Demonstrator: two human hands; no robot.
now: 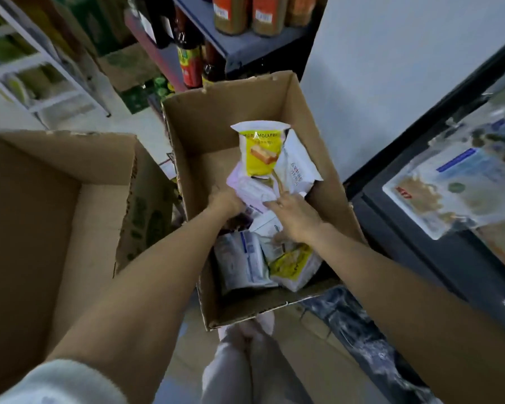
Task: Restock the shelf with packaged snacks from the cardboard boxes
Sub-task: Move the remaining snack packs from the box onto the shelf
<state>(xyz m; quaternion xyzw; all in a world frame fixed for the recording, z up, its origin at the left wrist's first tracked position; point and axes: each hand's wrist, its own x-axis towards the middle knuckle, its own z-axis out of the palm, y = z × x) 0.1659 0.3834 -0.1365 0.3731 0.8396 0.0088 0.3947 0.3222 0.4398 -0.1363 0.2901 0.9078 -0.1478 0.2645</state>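
An open cardboard box [309, 118] stands on the floor in front of me with packaged snacks inside. My left hand [226, 201] grips a bunch of snack packets [260, 153], the top one yellow and white with a cake picture, held upright above the box floor. My right hand [295, 217] holds the same bunch from the right, fingers against a white packet [296, 167]. More packets lie in the near end of the box: white and blue ones [241, 260] and a yellow one [293, 265].
A second, larger cardboard box [41, 199] stands open at the left. A dark shelf [245, 48] with bottles and jars is behind the boxes. A glass-topped freezer [438, 199] is on the right. My legs and slippers [245, 345] are below.
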